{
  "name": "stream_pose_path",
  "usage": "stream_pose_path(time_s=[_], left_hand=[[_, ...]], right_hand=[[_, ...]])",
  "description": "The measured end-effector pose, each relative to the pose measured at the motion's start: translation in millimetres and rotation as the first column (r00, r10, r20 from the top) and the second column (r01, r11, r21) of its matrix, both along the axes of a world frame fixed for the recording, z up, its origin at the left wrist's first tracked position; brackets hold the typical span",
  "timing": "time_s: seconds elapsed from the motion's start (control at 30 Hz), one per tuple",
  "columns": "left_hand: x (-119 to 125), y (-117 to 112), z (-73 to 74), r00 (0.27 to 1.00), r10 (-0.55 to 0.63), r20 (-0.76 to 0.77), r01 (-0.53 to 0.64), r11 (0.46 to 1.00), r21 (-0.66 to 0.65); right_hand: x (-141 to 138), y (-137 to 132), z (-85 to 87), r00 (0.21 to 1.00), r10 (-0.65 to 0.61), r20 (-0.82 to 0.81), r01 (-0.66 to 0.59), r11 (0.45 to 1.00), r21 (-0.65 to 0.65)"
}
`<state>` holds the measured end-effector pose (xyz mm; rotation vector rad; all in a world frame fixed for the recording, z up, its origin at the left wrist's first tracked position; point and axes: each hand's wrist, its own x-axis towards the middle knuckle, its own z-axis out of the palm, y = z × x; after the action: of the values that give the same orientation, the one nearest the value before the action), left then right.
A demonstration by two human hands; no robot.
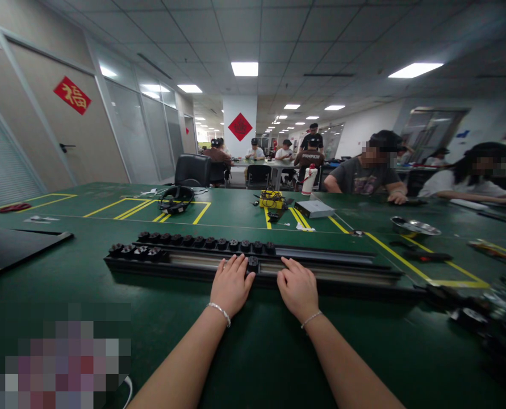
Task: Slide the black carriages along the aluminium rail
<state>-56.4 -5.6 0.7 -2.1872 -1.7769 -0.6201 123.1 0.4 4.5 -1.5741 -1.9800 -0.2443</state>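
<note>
Two long black rails [321,267] lie side by side across the green table [253,346]. Several small black round parts [205,242] sit in a row on the far rail, and a few more [136,251] on the left end of the near rail. My left hand [231,286] rests on the near rail with fingers stretched over it. One black part [253,263] sits between my two hands, touching my left fingertips. My right hand [297,287] lies beside it on the rail, fingers flat. Each wrist wears a thin bracelet.
Black headphones [176,199], a yellow object [272,199], a grey box [314,208] and a metal dish [414,227] lie further back. A dark tray [14,244] sits at left. Loose parts clutter the right edge [491,307]. Other people sit at the right and at far tables.
</note>
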Motion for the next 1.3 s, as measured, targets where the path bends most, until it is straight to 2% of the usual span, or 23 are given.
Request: stream_pose_path(time_s=[0.43,0.63,1.3], left_hand=[[0.7,-1.3,2.9,1.0,-0.006,0.012,0.007,0.999,-0.032],[0.6,-0.6,0.8,1.0,-0.003,0.005,0.003,1.0,0.001],[2.2,-2.1,2.4,1.0,-0.012,0.018,0.012,1.0,-0.015]], right_hand=[[0.2,-0.1,0.2,1.0,-0.007,0.007,0.007,1.0,-0.001],[0.3,0.4,-0.2,1.0,-0.006,0.006,0.006,1.0,-0.001],[-0.2,-1.0,0.9,1.0,-0.007,0.004,0.007,1.0,-0.014]])
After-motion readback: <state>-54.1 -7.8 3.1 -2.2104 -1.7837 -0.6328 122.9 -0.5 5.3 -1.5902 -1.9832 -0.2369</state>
